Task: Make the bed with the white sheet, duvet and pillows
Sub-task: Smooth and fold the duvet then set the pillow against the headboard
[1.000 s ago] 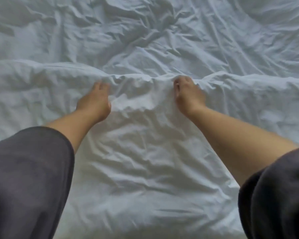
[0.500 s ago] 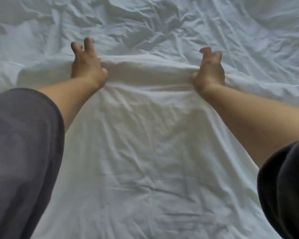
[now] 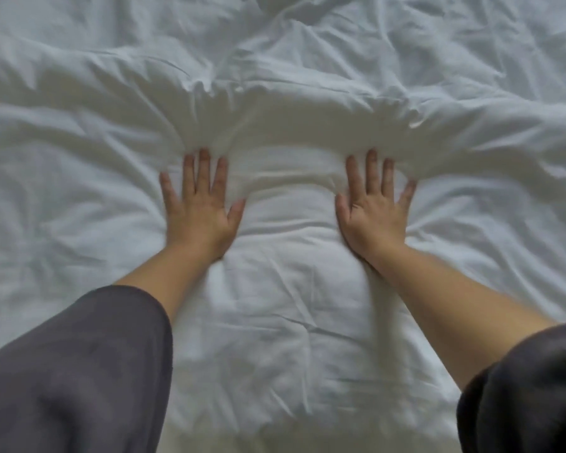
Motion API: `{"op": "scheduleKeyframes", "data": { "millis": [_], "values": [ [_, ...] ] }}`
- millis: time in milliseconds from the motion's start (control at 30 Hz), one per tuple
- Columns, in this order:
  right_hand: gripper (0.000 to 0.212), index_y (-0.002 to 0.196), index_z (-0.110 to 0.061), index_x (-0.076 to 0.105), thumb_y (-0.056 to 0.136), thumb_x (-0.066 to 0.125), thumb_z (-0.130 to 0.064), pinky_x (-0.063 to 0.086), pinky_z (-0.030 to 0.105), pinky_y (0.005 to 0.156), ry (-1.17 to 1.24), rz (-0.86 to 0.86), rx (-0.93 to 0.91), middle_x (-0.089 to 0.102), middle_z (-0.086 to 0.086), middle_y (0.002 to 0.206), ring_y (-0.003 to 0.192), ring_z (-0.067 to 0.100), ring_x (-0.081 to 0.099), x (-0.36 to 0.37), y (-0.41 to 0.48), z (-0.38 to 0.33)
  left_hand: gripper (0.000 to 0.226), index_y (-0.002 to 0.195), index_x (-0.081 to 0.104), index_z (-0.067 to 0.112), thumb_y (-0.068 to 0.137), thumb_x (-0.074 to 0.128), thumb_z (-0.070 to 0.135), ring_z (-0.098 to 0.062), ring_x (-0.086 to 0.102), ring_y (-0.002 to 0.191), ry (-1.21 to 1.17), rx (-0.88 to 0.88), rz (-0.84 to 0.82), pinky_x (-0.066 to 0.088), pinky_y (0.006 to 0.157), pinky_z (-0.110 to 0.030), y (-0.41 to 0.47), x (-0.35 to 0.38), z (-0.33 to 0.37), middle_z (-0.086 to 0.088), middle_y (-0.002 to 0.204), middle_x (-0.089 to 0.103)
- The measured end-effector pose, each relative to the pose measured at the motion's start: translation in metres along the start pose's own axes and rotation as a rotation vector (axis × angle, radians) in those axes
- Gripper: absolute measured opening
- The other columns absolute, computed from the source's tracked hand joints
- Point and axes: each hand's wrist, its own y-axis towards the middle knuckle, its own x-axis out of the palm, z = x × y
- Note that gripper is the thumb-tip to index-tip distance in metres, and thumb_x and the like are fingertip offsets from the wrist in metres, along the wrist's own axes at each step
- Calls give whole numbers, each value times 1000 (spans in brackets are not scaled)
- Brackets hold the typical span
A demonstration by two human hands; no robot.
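Two grey sleeves (image 3: 72, 371) nearest us. Our left hand (image 3: 198, 210) and right hand (image 3: 373, 217) lie flat on the white duvet (image 3: 288, 322), palms down, well apart. Fingers (image 3: 204, 165) are straight and spread wide, holding nothing, with the tips touching a puffy ridge (image 3: 291, 119) running left to right. Duvet fills the view under and around both hands. Beyond the ridge is more rumpled white fabric (image 3: 406, 34); we can't tell sheet from duvet there.

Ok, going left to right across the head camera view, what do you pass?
Dark grey left sleeve → left hand, pressed flat → the patch of white duvet between the hands → right hand, also flat → dark right sleeve.
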Motion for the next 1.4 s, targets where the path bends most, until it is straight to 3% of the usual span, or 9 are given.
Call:
{"op": "scheduleKeyframes", "data": {
  "millis": [200,367,467,567,733,833,1133,1300,1400],
  "values": [
    [83,153,-38,-12,91,34,-68,1,75,107,67,-149,-51,-27,3,160,147,33,-22,-43,28,-27,80,154,-6,31,88,20,70,-23,-18,147,7,25,-112,-6,113,-64,13,-32,-37,-2,161,-18],
    [112,151,-40,-19,75,53,-80,0,81,100,159,-281,-56,-31,3,158,143,40,-28,-77,105,-92,104,151,-17,34,74,32,85,-28,-22,146,-46,-137,-133,3,103,-76,87,-71,-81,0,158,-27],
    [124,149,-44,-21,66,64,-80,-3,83,96,193,-354,-77,-35,1,156,142,41,-30,-84,150,-125,128,149,-24,32,60,46,91,-31,-26,144,-119,-276,-228,1,101,-77,136,-86,-104,-5,156,-32],
    [137,145,-43,-29,57,69,-80,-7,85,93,141,-438,-37,-45,1,150,136,44,-38,-71,181,-145,144,146,-30,29,50,57,91,-33,-28,143,-152,-294,-381,-3,102,-78,173,-83,-117,-8,154,-35],
    [152,133,-38,-46,48,73,-80,-15,81,94,70,-572,63,-61,4,135,127,44,-49,-58,202,-158,161,130,-51,26,29,53,98,-36,-47,130,-222,-308,-556,-14,100,-76,208,-62,-121,-11,137,-56],
    [154,118,-37,-56,47,75,-78,-14,82,93,50,-648,114,-67,6,124,125,45,-50,-64,214,-164,162,111,-61,25,23,53,97,-36,-53,124,-267,-349,-644,-18,98,-75,220,-62,-121,-12,128,-63],
    [158,100,-31,-67,46,72,-82,-13,83,92,-10,-847,252,-70,13,116,116,48,-54,-76,237,-181,166,104,-66,17,33,63,92,-39,-57,117,-245,-456,-968,-18,97,-74,252,-78,-117,-17,115,-69],
    [156,109,-33,-64,48,70,-83,-13,83,94,45,-855,235,-67,14,124,114,48,-57,-80,233,-181,171,105,-65,15,31,72,86,-38,-60,109,-227,-516,-1047,-15,98,-76,265,-72,-113,-19,116,-68],
    [155,129,-29,-53,51,69,-83,-10,83,97,73,-824,195,-59,17,134,125,49,-49,-96,227,-187,171,109,-64,15,32,71,86,-40,-59,110,-225,-508,-1068,-16,96,-76,267,-71,-113,-19,118,-67]
  ]
}}
